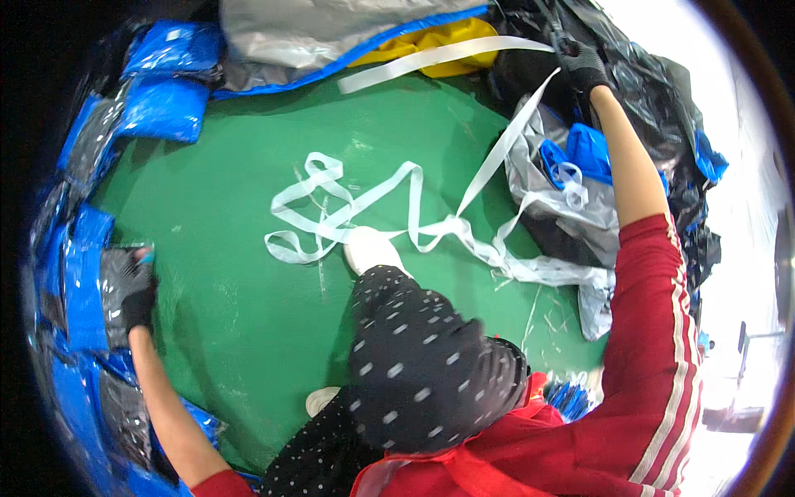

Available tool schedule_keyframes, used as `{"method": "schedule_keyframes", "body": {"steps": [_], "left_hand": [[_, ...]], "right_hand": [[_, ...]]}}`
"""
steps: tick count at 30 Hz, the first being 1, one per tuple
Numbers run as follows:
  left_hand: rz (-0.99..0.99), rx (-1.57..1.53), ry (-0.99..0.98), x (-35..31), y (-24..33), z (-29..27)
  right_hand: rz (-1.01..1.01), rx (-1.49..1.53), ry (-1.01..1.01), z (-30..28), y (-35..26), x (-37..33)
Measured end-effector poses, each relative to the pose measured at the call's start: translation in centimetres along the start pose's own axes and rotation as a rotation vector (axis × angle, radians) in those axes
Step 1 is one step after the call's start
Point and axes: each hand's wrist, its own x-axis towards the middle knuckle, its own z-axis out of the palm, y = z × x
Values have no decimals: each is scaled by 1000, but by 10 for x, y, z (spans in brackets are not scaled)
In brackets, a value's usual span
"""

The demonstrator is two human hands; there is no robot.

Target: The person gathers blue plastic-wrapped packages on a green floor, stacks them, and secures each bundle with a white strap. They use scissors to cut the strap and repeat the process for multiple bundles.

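Observation:
My left hand (pixel 132 290), in a grey and black glove with bare fingertips, is at the inner edge of a blue plastic-wrapped package (pixel 85 286) on the left. Its fingers look closed on that edge, though the far side of the grip is hidden. Far to the right, my gloved right hand (pixel 582 66) is closed at the black plastic bag (pixel 638 79). A white strap (pixel 447 55) runs up to its fingers from the left, and another length rises to it from the floor. The rest of the strap lies in loose loops across the green floor (pixel 240 331).
Several blue packages (pixel 166 108) are piled along the left side. A grey sheet with blue edging (pixel 323 33) and a yellow piece (pixel 451 41) lie at the far side. Grey and blue fabric (pixel 571 224) is heaped at right. My white shoe (pixel 371 248) stands by the strap loops.

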Motion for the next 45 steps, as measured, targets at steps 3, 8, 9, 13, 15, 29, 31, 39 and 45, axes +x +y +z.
{"method": "schedule_keyframes", "body": {"steps": [3,8,9,13,15,29,31,39,45], "left_hand": [[4,-128,103,8,4,-16],[123,-50,-518,-1,69,103],[356,286,-517,-15,77,138],[412,564,-520,-63,73,255],[447,623,-446,-54,59,288],[-334,-1657,33,124,-31,71],[-394,-1509,37,106,-29,86],[-594,-1276,-240,62,15,139],[-276,-977,-382,51,43,162]], "right_hand": [[286,-189,31,23,60,-27],[314,195,-293,121,29,-118],[260,271,-322,139,18,-140],[632,706,-513,179,-23,-252],[692,443,-646,185,-38,-300],[789,355,-417,220,-49,-351],[782,328,-363,223,-46,-355],[636,282,-442,247,-73,-308],[141,565,29,226,-159,-251]]}}
